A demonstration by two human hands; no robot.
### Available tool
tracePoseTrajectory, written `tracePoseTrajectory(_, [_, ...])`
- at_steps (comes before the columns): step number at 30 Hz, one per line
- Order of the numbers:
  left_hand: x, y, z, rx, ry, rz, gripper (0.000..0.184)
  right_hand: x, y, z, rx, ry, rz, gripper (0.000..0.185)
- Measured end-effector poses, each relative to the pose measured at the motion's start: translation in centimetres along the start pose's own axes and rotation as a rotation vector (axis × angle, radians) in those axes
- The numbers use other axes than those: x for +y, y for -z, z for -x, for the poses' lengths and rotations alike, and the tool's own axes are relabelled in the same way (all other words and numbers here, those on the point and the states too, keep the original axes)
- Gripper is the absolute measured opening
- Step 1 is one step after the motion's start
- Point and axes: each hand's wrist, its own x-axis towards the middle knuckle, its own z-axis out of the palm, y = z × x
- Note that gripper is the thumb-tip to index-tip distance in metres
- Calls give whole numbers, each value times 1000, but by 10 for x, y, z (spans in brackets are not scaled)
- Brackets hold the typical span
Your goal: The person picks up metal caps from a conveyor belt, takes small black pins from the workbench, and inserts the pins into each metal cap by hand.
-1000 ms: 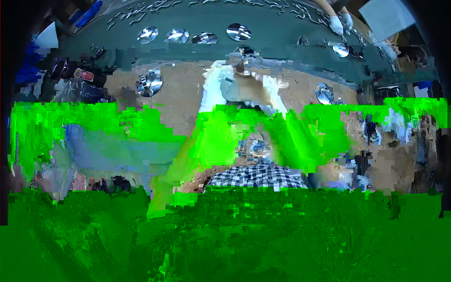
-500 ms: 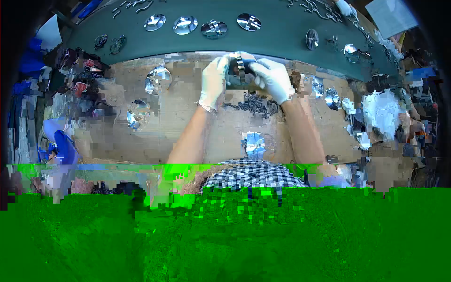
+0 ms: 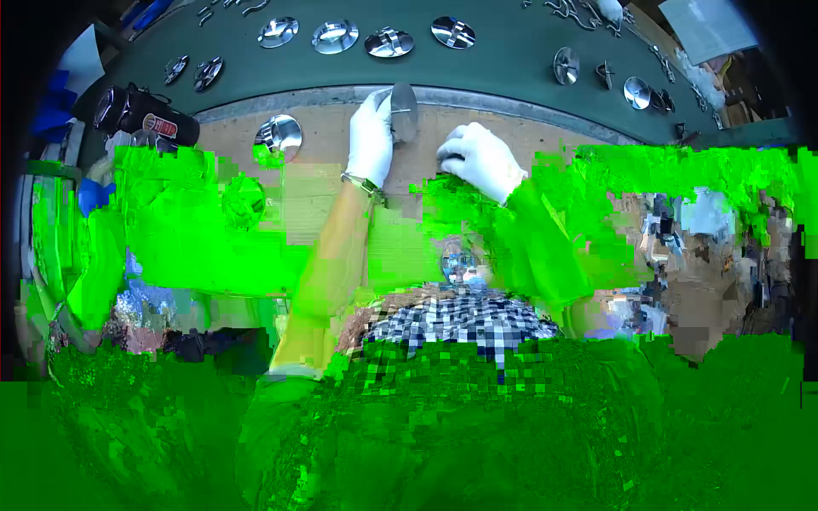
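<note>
My left hand (image 3: 371, 140), in a white glove, grips a round metal lid (image 3: 406, 117) by its edge and holds it upright, with the plain grey face toward the right. To the right of the lid, my right hand (image 3: 484, 159), also gloved, is apart from it, with fingers curled toward the thumb. Whatever those fingers may hold is too small or hidden to make out. Green picture damage covers the worktop just below the right hand. A shiny lid (image 3: 279, 134) with a strap handle lies left of my left hand.
Several shiny lids (image 3: 389, 43) lie on the green surface (image 3: 503, 72) beyond the worktop's edge strip (image 3: 332, 95). More metal pieces (image 3: 566, 66) are at the right. A dark bottle (image 3: 146, 117) lies at the left. Green blocks hide much of the lower picture.
My right hand has let go of the lid and moved slightly down. My left hand has shifted slightly left and turned the lid, so its plain face shows instead of the strap handle.
</note>
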Motion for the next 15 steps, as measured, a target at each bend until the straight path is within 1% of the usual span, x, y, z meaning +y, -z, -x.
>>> tracePoseTrajectory(1, [1, 0, 1, -2, 45, 119, 28, 0, -2, -1, 1, 2, 2, 17])
tracePoseTrajectory(2, [3, 1, 4, -38, 73, 99, 30, 0, -6, -2, 5, -34, 27, 17])
tracePoseTrajectory(3, [1, 2, 3, -40, 68, 94, 30, 1, -9, -3, 14, -70, 51, 16])
tracePoseTrajectory(4, [-3, 3, 2, -76, 58, 183, 29, 3, -11, -3, 69, -31, 56, 15])
tracePoseTrajectory(5, [-7, 4, 0, -114, 49, 273, 29, 5, -11, -5, 73, -31, 56, 15])
tracePoseTrajectory(7, [-2, -2, 3, -105, 50, 261, 29, 2, -5, -9, 177, -246, -478, 15])
tracePoseTrajectory(8, [0, -3, 5, -95, 62, 249, 29, -1, -2, -9, 237, -265, -650, 17])
tracePoseTrajectory(9, [2, -5, 6, -83, 75, 236, 29, -5, 0, -10, 235, -266, -649, 17])
tracePoseTrajectory(11, [-4, -4, 5, -105, 40, 229, 28, -11, 0, -14, 307, -223, -831, 20])
tracePoseTrajectory(13, [-2, -6, 8, -122, 29, 88, 31, -15, -5, -18, 336, -210, -880, 22])
tracePoseTrajectory(15, [-3, -6, 7, -131, 55, 112, 29, -16, -11, -21, 360, -199, -928, 25])
